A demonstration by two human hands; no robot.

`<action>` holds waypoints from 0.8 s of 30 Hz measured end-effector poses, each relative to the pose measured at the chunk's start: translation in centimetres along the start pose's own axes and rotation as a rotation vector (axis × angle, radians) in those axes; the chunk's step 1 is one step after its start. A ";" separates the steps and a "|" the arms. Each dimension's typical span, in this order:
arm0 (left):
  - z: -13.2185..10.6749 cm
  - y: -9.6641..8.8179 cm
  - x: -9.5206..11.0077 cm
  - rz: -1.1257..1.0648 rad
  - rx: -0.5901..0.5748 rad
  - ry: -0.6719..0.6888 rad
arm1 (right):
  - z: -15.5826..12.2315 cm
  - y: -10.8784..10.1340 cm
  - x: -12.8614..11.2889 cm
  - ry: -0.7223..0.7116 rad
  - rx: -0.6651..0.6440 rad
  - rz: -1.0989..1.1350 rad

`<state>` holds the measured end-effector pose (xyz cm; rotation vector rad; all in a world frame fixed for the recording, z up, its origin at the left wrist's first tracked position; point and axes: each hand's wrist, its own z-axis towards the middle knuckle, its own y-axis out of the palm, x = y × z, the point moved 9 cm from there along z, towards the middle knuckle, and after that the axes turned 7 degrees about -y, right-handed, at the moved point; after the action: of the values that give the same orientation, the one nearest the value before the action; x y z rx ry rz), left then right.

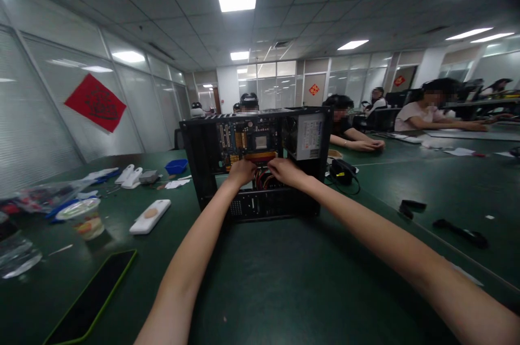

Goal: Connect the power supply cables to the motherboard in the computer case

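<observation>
An open black computer case stands upright on the green table, its inside facing me. Inside are a motherboard with a pale square socket and, at upper right, a power supply. My left hand reaches in at the board's lower edge, by one end of the red and yellow memory slots. At the other end is my right hand, fingers pinched together. Both hands look closed; anything between the fingertips is too small or hidden to name. Red and dark cables hang between and below them.
At left lie a phone, a white device, a plastic cup, a water bottle and a blue tray. Black cable and black parts lie at right. Other people sit beyond the case and to the right.
</observation>
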<state>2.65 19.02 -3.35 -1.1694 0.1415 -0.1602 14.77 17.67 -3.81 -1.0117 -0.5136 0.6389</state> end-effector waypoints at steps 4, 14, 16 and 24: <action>-1.0 -1.2 -0.9 -0.047 0.063 0.036 | -4.1 -0.8 -1.1 -0.170 0.053 -0.088; -8.7 -0.7 2.2 -0.109 0.131 0.009 | -11.3 -0.4 -1.4 -0.220 0.099 -0.451; -9.0 -0.9 2.1 -0.127 0.184 -0.106 | -11.1 -0.4 -1.3 -0.207 0.049 -0.422; -5.3 0.0 -3.1 -0.187 0.187 -0.387 | -8.6 -0.8 -5.0 -0.203 -0.166 -0.329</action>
<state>-1.46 14.86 -5.26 -1.0057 -0.3195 -0.1064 17.14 8.68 -7.37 -0.9936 -0.9035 0.4100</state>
